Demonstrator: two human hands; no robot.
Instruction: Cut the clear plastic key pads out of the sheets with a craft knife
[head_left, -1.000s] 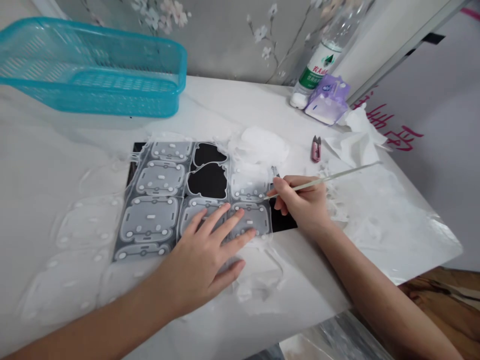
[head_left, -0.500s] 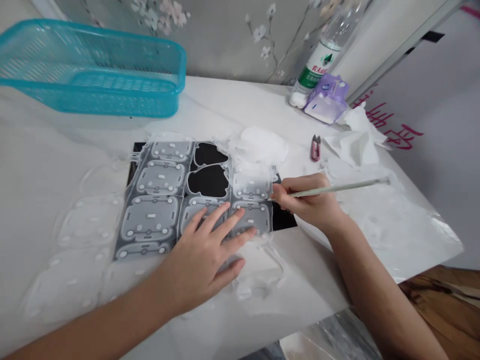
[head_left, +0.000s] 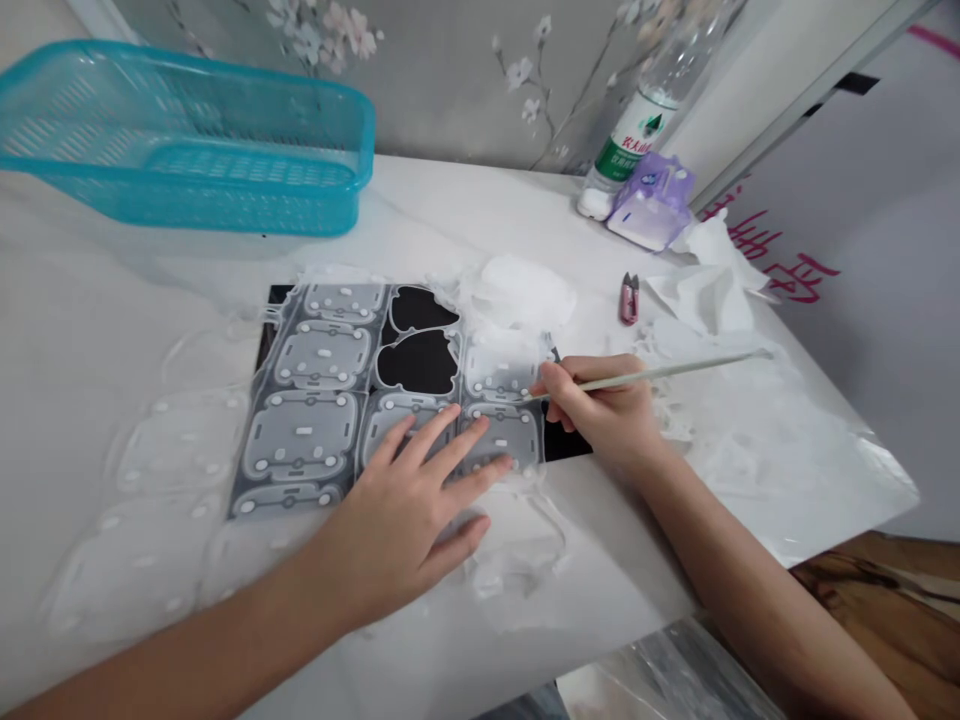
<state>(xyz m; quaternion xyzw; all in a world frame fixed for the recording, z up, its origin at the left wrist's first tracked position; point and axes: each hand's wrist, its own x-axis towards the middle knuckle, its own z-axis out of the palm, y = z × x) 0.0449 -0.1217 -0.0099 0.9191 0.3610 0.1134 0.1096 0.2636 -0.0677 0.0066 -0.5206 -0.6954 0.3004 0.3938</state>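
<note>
White table: left hand flat on translucent sheet; right hand pinching thin stick, hands apart.

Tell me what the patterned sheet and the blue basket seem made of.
The patterned sheet: maybe translucent plastic or silicone, since the black backing shows through as grey. The blue basket: probably glossy plastic, judging by its see-through walls and shiny rim.
</note>
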